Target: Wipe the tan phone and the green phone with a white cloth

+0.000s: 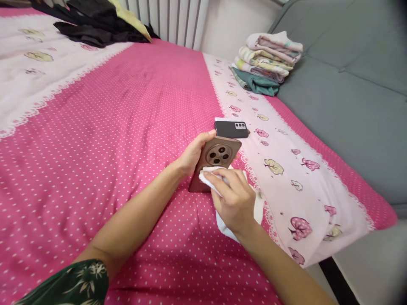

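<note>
My left hand (194, 153) grips a bronze-brown smartphone (205, 164) by its upper left side, thumb at the top edge. The phone's back, with a large round camera ring, faces me, and it is tilted. My right hand (234, 197) is closed on a white cloth (259, 207), pressing a fold of it against the lower back of the phone. The rest of the cloth hangs below and behind that hand. Just beyond the held phone, a dark phone (226, 128) with a light camera block lies on the bed, camera side up. Something pale shows along its far edge.
The bed is covered by a pink dotted sheet (152, 97) with pale tree-print bands. Folded clothes (265, 63) are stacked at the far right, beside a grey padded headboard (346, 84). Dark garments (95, 23) lie at the far left, before a white radiator (171, 21).
</note>
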Action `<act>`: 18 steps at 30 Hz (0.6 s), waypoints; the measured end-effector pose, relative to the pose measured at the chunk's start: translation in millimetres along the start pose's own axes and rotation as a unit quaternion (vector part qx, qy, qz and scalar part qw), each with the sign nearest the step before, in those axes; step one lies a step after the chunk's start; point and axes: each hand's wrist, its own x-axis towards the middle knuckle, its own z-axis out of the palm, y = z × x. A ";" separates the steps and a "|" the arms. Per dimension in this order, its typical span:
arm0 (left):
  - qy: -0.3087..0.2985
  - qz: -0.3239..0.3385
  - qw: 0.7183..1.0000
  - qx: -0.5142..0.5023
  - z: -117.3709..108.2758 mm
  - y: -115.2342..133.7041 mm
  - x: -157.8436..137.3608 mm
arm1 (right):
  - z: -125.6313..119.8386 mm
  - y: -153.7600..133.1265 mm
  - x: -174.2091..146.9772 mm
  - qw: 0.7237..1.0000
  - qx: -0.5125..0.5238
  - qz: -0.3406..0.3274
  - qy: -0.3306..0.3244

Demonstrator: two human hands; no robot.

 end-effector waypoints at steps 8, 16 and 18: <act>0.007 0.007 1.000 -0.005 -6.3 0.2 0.9 | 8.2 -3.3 -11.1 0.961 0.043 -0.068 -0.265; 0.019 0.004 1.000 -0.010 -5.0 4.0 0.2 | 2.5 -4.0 -8.4 0.951 0.039 -0.029 -0.306; 0.011 0.000 1.000 -0.014 -5.4 3.9 0.1 | -1.6 -1.3 -5.8 0.971 0.036 -0.020 -0.236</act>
